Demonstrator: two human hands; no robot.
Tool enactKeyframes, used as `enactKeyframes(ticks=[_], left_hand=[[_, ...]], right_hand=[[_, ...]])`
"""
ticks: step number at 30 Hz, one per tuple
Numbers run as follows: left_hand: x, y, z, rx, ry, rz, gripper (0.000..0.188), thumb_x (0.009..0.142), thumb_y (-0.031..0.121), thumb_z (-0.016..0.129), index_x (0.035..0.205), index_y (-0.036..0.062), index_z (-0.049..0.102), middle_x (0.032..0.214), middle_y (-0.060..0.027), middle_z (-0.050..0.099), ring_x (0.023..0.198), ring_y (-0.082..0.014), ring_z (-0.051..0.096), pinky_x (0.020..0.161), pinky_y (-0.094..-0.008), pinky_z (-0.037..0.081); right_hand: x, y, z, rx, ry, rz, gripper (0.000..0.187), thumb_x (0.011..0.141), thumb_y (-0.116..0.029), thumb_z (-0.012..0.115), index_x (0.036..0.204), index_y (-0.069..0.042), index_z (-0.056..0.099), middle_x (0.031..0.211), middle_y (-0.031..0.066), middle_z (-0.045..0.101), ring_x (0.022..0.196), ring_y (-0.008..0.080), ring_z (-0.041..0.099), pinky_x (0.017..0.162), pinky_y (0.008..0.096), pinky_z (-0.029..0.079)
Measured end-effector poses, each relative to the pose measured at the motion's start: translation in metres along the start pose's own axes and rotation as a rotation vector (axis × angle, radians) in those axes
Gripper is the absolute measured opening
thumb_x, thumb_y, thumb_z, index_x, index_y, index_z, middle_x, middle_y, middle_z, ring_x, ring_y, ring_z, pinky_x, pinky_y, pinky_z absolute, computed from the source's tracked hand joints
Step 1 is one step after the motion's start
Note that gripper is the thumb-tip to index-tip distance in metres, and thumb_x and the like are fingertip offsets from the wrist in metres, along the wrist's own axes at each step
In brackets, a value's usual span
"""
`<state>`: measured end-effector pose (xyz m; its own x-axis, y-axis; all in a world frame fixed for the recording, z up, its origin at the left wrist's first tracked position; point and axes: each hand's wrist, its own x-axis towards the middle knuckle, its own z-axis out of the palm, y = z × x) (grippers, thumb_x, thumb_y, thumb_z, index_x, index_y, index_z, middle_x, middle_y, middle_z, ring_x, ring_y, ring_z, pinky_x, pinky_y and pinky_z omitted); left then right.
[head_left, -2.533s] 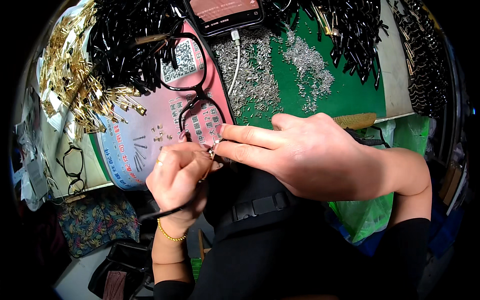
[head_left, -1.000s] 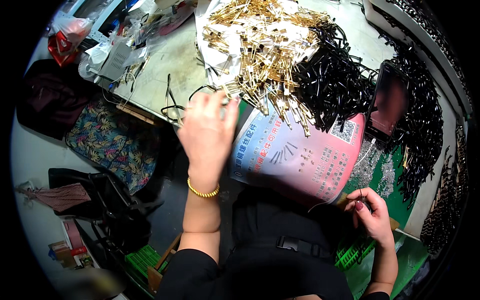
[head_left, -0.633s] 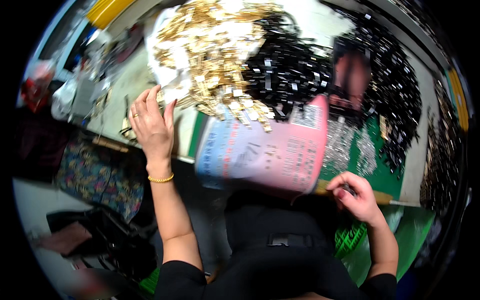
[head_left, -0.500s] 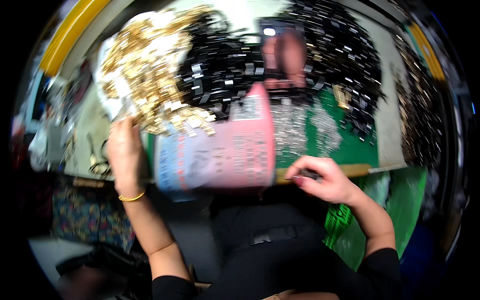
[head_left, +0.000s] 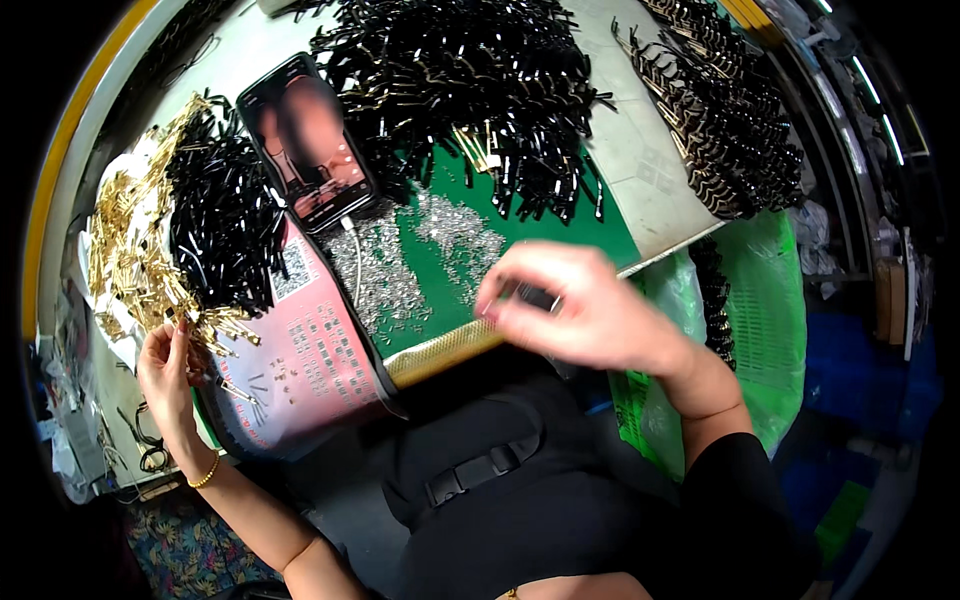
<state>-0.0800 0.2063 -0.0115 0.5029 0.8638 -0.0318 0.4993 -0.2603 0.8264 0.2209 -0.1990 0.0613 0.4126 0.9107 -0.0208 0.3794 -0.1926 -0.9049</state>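
At the near edge of a heap of narrow gold-coloured metal pieces (head_left: 150,240), my left hand (head_left: 168,375) has its thumb and fingertips drawn together. Whatever they pinch is too small to make out. My right hand (head_left: 575,305), blurred by motion, is raised over the front edge of the green mat (head_left: 580,235). Its fingers curl round a small dark, shiny object (head_left: 530,295), mostly hidden by the hand. Tiny silver pieces (head_left: 385,285) lie scattered on the mat left of that hand. Glossy black strips (head_left: 225,220) are heaped beside the gold ones.
A smartphone (head_left: 305,140) with a lit screen lies between black heaps, a white cable (head_left: 355,250) plugged in. A pink and blue printed sheet (head_left: 310,350) covers the front left. More black-and-gold strips (head_left: 720,130) lie far right. A green basket (head_left: 765,310) stands beside the table.
The view has swung, shifting the table's things left and tilting them. My right hand has risen from the table's front edge. My left hand stays near the gold heap, now at its near edge.
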Motion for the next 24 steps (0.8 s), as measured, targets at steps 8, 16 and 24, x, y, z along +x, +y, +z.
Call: enactKeyframes(ticks=[8,16,24], left_hand=[[-0.026,0.083,0.058,-0.316,0.056,0.274,0.016,0.101,0.013,0.061,0.115,0.0047,0.062,0.097,-0.0067,0.072,0.068,-0.0066,0.061,0.046,-0.0143,0.036],[-0.113,0.103,0.085,-0.728,-0.188,-0.123,0.032,0.102,0.007,0.055,0.132,-0.0008,0.045,0.123,-0.026,0.063,0.093,-0.027,0.073,0.07,-0.0321,0.064],[-0.174,0.14,0.14,-0.477,-0.75,0.091,0.018,0.104,0.006,0.053,0.117,-0.0021,0.061,0.079,-0.0048,0.065,0.061,-0.0067,0.06,0.058,-0.0224,0.049]], right_hand=[[0.055,0.038,-0.061,-1.002,0.319,0.004,0.022,0.093,-0.024,0.063,0.095,-0.002,0.06,0.089,0.0168,0.064,0.081,0.0366,0.067,0.073,0.0473,0.055],[0.051,0.003,-0.055,-0.774,0.2,0.037,0.023,0.092,-0.023,0.065,0.097,-0.001,0.061,0.093,0.0138,0.066,0.075,0.0321,0.066,0.064,0.0408,0.055],[0.009,-0.028,0.022,-0.146,-0.217,-0.087,0.016,0.086,-0.005,0.075,0.099,0.001,0.07,0.08,0.0083,0.062,0.071,0.0181,0.061,0.061,0.0302,0.047]])
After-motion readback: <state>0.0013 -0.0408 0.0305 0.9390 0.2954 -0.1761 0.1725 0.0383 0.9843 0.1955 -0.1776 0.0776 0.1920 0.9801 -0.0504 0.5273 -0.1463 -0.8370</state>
